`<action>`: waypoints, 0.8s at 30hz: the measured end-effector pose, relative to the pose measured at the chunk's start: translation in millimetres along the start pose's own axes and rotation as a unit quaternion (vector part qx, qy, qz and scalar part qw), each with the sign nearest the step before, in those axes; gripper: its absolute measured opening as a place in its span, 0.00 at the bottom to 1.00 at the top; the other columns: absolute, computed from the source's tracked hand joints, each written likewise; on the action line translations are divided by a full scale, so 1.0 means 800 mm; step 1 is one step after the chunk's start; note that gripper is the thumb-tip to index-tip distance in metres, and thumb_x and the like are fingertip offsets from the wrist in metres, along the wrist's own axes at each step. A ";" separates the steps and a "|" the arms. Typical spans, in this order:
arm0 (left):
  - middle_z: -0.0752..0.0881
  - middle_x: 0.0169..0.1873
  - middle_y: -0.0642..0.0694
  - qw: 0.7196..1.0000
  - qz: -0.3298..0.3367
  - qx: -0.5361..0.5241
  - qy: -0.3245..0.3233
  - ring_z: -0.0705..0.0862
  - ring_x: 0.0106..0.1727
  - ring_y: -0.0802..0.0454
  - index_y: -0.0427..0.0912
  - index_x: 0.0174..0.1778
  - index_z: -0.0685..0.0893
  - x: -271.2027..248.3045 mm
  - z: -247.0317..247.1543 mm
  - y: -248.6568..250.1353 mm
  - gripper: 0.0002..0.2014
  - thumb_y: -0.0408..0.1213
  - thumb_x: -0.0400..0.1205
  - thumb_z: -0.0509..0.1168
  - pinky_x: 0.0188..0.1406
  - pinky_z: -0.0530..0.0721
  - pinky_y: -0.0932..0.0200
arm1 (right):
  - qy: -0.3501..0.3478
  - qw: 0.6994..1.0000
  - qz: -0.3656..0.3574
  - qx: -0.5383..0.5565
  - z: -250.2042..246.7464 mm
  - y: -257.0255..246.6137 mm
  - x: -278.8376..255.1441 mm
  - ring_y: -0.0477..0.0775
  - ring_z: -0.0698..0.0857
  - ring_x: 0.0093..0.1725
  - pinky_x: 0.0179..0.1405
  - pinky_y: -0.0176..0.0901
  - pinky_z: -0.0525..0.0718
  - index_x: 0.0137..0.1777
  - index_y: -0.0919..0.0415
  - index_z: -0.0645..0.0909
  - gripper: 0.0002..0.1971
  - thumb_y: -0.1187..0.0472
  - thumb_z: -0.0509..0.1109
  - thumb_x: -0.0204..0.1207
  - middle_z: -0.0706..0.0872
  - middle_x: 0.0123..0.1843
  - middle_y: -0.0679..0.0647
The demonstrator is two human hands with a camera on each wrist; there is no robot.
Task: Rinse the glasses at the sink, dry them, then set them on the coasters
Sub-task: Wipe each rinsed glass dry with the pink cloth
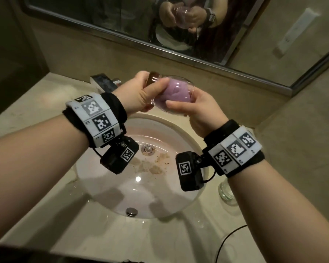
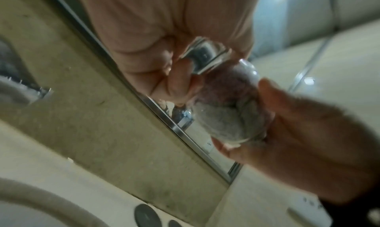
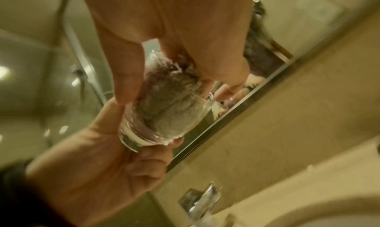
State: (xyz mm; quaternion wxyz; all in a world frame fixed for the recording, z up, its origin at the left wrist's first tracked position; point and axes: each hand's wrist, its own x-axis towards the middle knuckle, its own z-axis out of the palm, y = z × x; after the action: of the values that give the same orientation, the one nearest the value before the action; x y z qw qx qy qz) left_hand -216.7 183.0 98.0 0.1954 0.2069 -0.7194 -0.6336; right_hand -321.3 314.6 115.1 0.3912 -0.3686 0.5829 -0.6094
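Observation:
Above the sink I hold a clear glass [image 1: 156, 77] on its side. My left hand [image 1: 150, 86] grips its thick base [image 2: 205, 58]. A purple cloth [image 1: 176, 93] is stuffed inside the glass. My right hand [image 1: 188, 107] holds the mouth end, thumb along the outside wall and fingers curled on the cloth. In the right wrist view the cloth [image 3: 170, 103] fills the glass [image 3: 164, 133] almost down to the base. A second clear glass [image 1: 226, 190] stands on the counter at the right, partly hidden by my right forearm.
The round sink [image 1: 179, 130] has brown specks near its drain [image 1: 147, 149]. The faucet [image 1: 103, 82] stands behind my left hand, below the mirror [image 1: 122, 25]. Two dark round discs [image 2: 146, 217] lie on the counter. A black cable [image 1: 228, 238] crosses the front right counter.

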 end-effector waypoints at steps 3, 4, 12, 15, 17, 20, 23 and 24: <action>0.78 0.44 0.55 0.977 0.116 0.177 -0.006 0.80 0.42 0.59 0.49 0.61 0.66 0.004 -0.014 0.000 0.33 0.64 0.66 0.65 0.41 0.80 0.63 | -0.017 0.994 0.034 0.106 -0.005 0.000 0.004 0.51 0.89 0.43 0.45 0.38 0.86 0.57 0.69 0.80 0.18 0.75 0.70 0.65 0.90 0.42 0.56; 0.76 0.46 0.57 0.967 0.150 0.205 -0.013 0.79 0.44 0.64 0.49 0.63 0.65 0.004 -0.018 0.001 0.34 0.64 0.66 0.66 0.41 0.79 0.69 | -0.023 0.990 0.046 0.131 -0.007 -0.001 0.004 0.52 0.89 0.44 0.47 0.39 0.86 0.57 0.69 0.80 0.18 0.73 0.69 0.65 0.90 0.43 0.57; 0.78 0.58 0.47 0.990 0.081 0.056 -0.101 0.86 0.45 0.56 0.53 0.72 0.58 -0.002 -0.028 -0.008 0.41 0.60 0.69 0.71 0.42 0.88 0.61 | 0.010 1.000 -0.020 -0.005 0.000 -0.006 0.005 0.53 0.88 0.49 0.53 0.43 0.86 0.58 0.63 0.78 0.22 0.75 0.74 0.63 0.88 0.50 0.56; 0.82 0.54 0.41 0.972 -0.141 -0.149 -0.115 0.84 0.35 0.52 0.49 0.72 0.69 -0.004 -0.027 -0.009 0.40 0.72 0.71 0.53 0.31 0.86 0.59 | 0.022 0.989 -0.056 -0.135 0.004 -0.002 0.002 0.53 0.85 0.57 0.60 0.48 0.84 0.61 0.59 0.75 0.23 0.74 0.75 0.68 0.83 0.56 0.53; 0.85 0.38 0.43 0.958 -0.213 -0.163 -0.105 0.82 0.28 0.55 0.43 0.66 0.78 0.002 -0.030 -0.008 0.44 0.75 0.72 0.44 0.23 0.82 0.64 | 0.026 0.985 -0.062 -0.158 0.006 0.005 0.003 0.55 0.84 0.59 0.63 0.51 0.83 0.64 0.62 0.74 0.25 0.74 0.74 0.69 0.82 0.57 0.54; 0.87 0.32 0.46 0.957 -0.228 -0.157 -0.086 0.83 0.25 0.56 0.41 0.59 0.83 0.006 -0.030 0.001 0.40 0.73 0.69 0.53 0.20 0.81 0.66 | 0.038 0.989 -0.058 -0.133 0.009 0.015 0.004 0.58 0.85 0.60 0.65 0.56 0.82 0.66 0.64 0.74 0.26 0.73 0.76 0.68 0.83 0.60 0.59; 0.87 0.31 0.47 0.972 -0.188 -0.127 -0.070 0.82 0.24 0.59 0.39 0.52 0.84 0.002 -0.023 0.006 0.30 0.64 0.73 0.61 0.20 0.81 0.69 | 0.033 0.993 -0.043 -0.107 0.011 0.016 0.005 0.58 0.85 0.58 0.65 0.55 0.82 0.64 0.64 0.75 0.25 0.75 0.75 0.68 0.84 0.59 0.61; 0.87 0.31 0.46 0.975 -0.170 -0.129 -0.056 0.82 0.23 0.59 0.37 0.53 0.83 0.001 -0.021 0.005 0.27 0.60 0.76 0.61 0.20 0.80 0.70 | 0.029 0.994 -0.032 -0.098 0.012 0.015 0.005 0.57 0.85 0.56 0.64 0.53 0.82 0.63 0.64 0.75 0.25 0.76 0.75 0.67 0.85 0.56 0.60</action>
State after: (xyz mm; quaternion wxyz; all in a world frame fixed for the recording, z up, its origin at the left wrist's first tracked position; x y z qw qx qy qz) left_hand -208.0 168.9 103.8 0.0694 0.2633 -0.5954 -0.7559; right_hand -314.1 306.8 103.6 0.3161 -0.4062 0.6389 -0.5717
